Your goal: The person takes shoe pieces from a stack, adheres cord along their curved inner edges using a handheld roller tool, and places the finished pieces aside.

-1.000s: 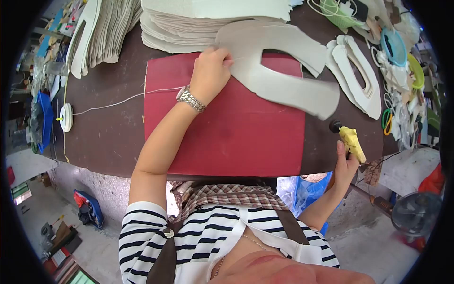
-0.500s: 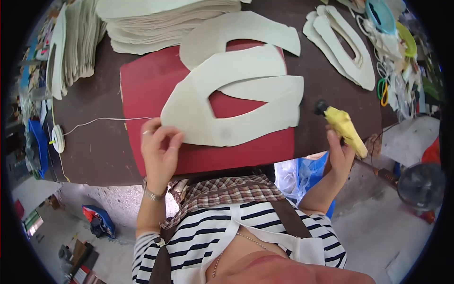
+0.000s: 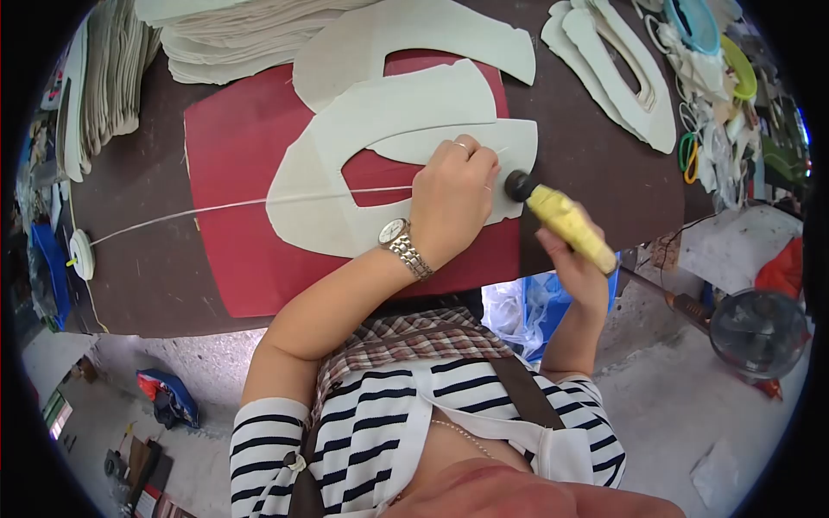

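Observation:
My left hand [image 3: 453,203] is closed over the lower arm of a pale U-shaped piece [image 3: 302,194], pinching a white cord [image 3: 224,207] that runs left to a white spool [image 3: 82,254]. My right hand [image 3: 577,259] grips the yellow-wrapped handle of a tool [image 3: 566,223], whose round black head lies at the right edge of the piece, close to my left fingers. The piece rests on a red mat [image 3: 224,276], and a second pale piece [image 3: 332,65] lies behind it.
Pale sheets are stacked [image 3: 224,43] at the back and at the far left [image 3: 108,86]. Cut loops [image 3: 622,78] lie at the back right, beside scissors [image 3: 688,157] and a blue ring [image 3: 695,26]. A blue bag [image 3: 548,319] hangs below the table edge.
The pale piece has come down onto the mat. My left hand has moved right across it, drawing the cord along. The tool in my right hand has moved left to the piece's edge.

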Motion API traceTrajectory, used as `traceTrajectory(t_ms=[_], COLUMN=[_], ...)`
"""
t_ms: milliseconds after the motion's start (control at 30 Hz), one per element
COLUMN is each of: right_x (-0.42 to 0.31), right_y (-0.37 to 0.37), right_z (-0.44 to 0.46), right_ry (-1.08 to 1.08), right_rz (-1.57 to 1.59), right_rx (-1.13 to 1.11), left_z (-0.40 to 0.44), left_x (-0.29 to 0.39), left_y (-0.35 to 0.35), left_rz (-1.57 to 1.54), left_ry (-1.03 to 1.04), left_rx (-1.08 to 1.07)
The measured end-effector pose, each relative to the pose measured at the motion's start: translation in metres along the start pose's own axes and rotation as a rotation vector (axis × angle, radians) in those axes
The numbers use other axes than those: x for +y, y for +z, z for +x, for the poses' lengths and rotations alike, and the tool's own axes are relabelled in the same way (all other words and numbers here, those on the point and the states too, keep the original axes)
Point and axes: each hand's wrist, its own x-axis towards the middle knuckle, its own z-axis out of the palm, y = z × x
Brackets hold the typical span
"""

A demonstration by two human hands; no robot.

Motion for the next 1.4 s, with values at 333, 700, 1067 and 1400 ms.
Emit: traceTrajectory(t_ms=[333, 700, 1067, 1400], right_x=[-0.036, -0.04, -0.047, -0.072], right_y=[0.004, 0.017, 0.017, 0.025], right_z=[0.074, 0.066, 0.064, 0.055], right_ry=[-0.04, -0.089, -0.101, -0.197], right_rz=[-0.464, -0.507, -0.459, -0.505], right_rx=[-0.137, -0.072, -0.095, -0.161], left_z=[-0.013, -0.029, -0.032, -0.037], left_x=[0.015, -0.001, -0.015, -0.016], left_y=[-0.007, -0.016, -0.028, -0.025], left_rz=[0.464, 0.333, 0.358, 0.295], left_ry=[-0.025, 0.016, 0.246, 0.206], left_rx=[0.014, -0.003, -0.177, -0.104])
